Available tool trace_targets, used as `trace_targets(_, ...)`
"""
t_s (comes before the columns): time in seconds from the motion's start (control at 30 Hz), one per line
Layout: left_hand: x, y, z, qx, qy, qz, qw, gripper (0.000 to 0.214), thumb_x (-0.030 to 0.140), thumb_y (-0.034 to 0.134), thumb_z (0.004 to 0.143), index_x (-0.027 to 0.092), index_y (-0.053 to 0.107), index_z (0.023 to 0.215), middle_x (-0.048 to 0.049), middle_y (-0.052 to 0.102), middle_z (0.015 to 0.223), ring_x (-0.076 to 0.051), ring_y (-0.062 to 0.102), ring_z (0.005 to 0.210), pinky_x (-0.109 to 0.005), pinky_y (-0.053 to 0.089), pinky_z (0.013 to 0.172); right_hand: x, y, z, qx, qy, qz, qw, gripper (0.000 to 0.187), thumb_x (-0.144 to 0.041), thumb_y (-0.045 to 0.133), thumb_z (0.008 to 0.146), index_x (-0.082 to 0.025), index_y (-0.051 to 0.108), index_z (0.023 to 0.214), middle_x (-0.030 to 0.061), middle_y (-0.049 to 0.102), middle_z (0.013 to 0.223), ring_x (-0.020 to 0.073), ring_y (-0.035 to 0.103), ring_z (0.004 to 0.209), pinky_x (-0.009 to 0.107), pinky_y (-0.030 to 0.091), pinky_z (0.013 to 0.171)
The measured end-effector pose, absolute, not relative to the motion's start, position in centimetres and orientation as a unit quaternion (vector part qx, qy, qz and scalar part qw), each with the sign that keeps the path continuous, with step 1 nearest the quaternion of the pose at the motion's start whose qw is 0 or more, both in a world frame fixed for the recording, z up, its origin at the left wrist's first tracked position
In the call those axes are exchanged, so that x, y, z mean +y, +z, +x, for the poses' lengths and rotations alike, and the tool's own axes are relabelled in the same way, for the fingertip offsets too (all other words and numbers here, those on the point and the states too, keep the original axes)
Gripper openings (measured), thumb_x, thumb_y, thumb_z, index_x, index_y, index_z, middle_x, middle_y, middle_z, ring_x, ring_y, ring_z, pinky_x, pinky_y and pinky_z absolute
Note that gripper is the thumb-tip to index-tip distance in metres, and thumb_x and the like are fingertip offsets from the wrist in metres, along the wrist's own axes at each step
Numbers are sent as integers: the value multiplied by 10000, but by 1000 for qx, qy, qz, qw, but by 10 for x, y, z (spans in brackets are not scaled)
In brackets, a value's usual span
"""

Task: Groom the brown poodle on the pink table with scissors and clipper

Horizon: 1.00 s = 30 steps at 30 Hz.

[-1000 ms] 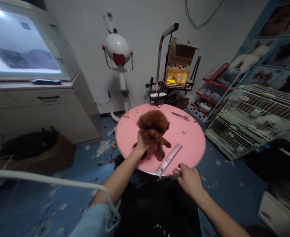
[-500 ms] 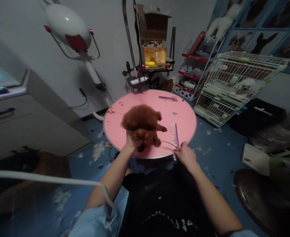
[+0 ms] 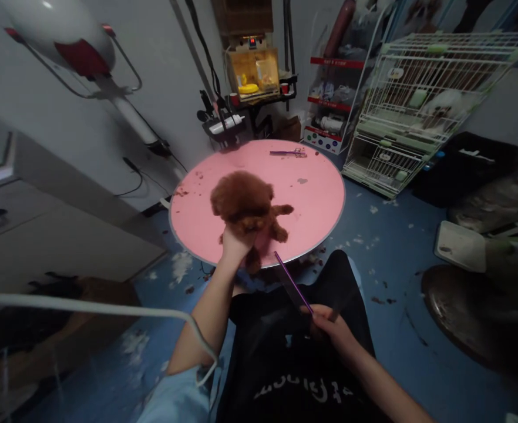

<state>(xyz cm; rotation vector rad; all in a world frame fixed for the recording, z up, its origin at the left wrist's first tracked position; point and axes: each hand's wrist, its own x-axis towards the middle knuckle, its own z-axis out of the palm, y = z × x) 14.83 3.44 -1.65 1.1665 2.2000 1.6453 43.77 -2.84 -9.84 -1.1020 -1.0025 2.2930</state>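
A small brown curly-haired puppy (image 3: pixel 245 205) stands near the front edge of a round pink table (image 3: pixel 312 194). My left hand (image 3: pixel 234 245) is closed under the puppy's chin and chest, holding it. My right hand (image 3: pixel 329 325) is closed on the end of a purple comb (image 3: pixel 292 281), lifted off the table above my lap, its far tip pointing up toward the puppy. A purple tool (image 3: pixel 288 153) lies at the far side of the table.
A white wire cage (image 3: pixel 411 106) stands to the right, with a red shelf rack (image 3: pixel 332 100) beside it. A white and red dryer on a stand (image 3: pixel 71 44) is at the left, cabinets (image 3: pixel 34 229) below it. Hair clumps litter the blue floor (image 3: pixel 391 235).
My right hand picked the purple comb up from the table's front edge and drew it back over my lap. The view tilted downward. My left hand kept its hold on the puppy.
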Motion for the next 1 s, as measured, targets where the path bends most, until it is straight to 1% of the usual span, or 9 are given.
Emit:
trace_targets(0.07, 39, 2, 154, 744, 545, 379, 78, 333, 416, 705, 620, 137, 623, 782, -115, 703, 828, -245, 659, 757, -310, 545, 599, -24, -92, 416, -281, 870, -360, 188, 441, -458, 783, 630, -130, 715, 915, -97, 376, 415, 47, 261, 392, 221, 190, 447)
trace_targets(0.13, 40, 20, 159, 741, 561, 363, 72, 355, 407, 710, 609, 131, 625, 816, -105, 709, 847, -235, 660, 774, -290, 542, 599, -13, -82, 398, -207, 907, -323, 172, 370, -383, 774, 651, -129, 701, 909, -118, 336, 408, 33, 207, 366, 217, 166, 431)
trace_targets(0.23, 36, 37, 170, 727, 583, 354, 78, 359, 402, 714, 589, 133, 619, 807, -86, 715, 826, -218, 656, 778, -272, 545, 620, -1, -68, 389, -145, 925, -295, 192, 304, -318, 749, 692, -148, 683, 936, -129, 320, 424, 25, 207, 363, 206, 200, 438)
trace_targets(0.37, 20, 32, 187, 732, 563, 368, 111, 289, 395, 685, 551, 148, 594, 670, -64, 689, 687, -195, 625, 667, -254, 521, 550, -11, -76, 412, -194, 910, -267, 251, 343, -341, 738, 721, -140, 700, 996, -128, 346, 401, 23, 237, 350, 226, 300, 499)
trace_targets(0.53, 8, 13, 199, 741, 540, 388, 96, 176, 332, 587, 544, 160, 550, 536, -25, 618, 548, -157, 553, 541, -232, 464, 471, -20, -97, 435, -209, 909, -283, 221, 330, -337, 756, 688, -126, 728, 941, -120, 355, 386, 30, 254, 347, 244, 313, 502)
trace_targets(0.73, 3, -11, 194, 751, 483, 445, 69, 232, 345, 600, 586, 175, 492, 470, -5, 537, 457, -129, 470, 450, -225, 388, 402, -17, -102, 434, -236, 901, -272, 241, 361, -387, 746, 691, -153, 731, 965, -123, 355, 375, 35, 258, 341, 254, 345, 513)
trace_targets(0.8, 0, -20, 194, 756, 457, 465, 68, 226, 366, 639, 580, 166, 548, 527, -23, 593, 524, -160, 532, 506, -245, 439, 447, -25, -111, 443, -258, 903, -271, 211, 384, -418, 732, 702, -144, 728, 972, -119, 352, 366, 40, 253, 339, 242, 291, 472)
trace_targets(0.9, 1, -29, 196, 742, 453, 491, 63, 327, 390, 709, 563, 150, 661, 780, -78, 703, 805, -247, 645, 748, -309, 539, 642, -33, -125, 457, -284, 903, -277, 165, 405, -408, 742, 677, -117, 726, 958, -107, 373, 363, 45, 268, 346, 234, 218, 445)
trace_targets(1.0, 6, -34, 197, 743, 464, 478, 63, 407, 379, 741, 546, 167, 653, 882, -95, 698, 909, -293, 641, 913, -350, 547, 768, -27, -125, 458, -262, 901, -293, 186, 379, -386, 743, 661, -121, 725, 932, -112, 370, 363, 42, 278, 343, 237, 247, 455)
